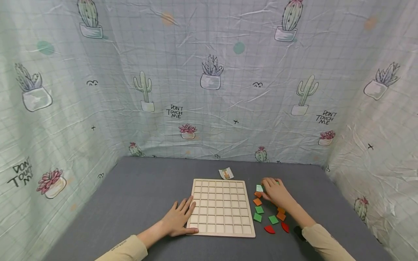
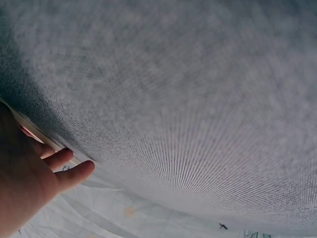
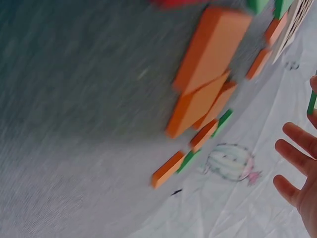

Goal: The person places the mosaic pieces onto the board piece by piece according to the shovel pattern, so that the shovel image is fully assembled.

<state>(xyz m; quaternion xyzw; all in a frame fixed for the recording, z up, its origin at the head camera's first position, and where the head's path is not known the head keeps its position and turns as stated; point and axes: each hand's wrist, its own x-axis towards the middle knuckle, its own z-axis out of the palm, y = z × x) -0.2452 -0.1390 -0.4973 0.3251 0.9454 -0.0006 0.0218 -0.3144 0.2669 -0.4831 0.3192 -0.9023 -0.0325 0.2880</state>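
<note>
A square wooden grid board (image 1: 221,207) lies flat on the table. My left hand (image 1: 179,219) rests with spread fingers on its left edge, thumb at the near corner; the left wrist view shows part of this hand (image 2: 29,178) beside the board's edge. To the board's right, my right hand (image 1: 275,191) is above the loose tiles. In the right wrist view, that hand (image 3: 302,168) pinches a green tile (image 3: 312,101), partly cut off by the frame, with its other fingers extended. A pale, shiny-looking tile (image 1: 259,188) shows beside its fingertips in the head view.
Orange tiles (image 1: 257,202), green tiles (image 1: 257,217) and red curved pieces (image 1: 269,229) lie right of the board. A small printed card (image 1: 226,173) sits behind it. A dark object (image 1: 299,233) is by the right sleeve. Patterned curtains surround the grey table (image 1: 147,188).
</note>
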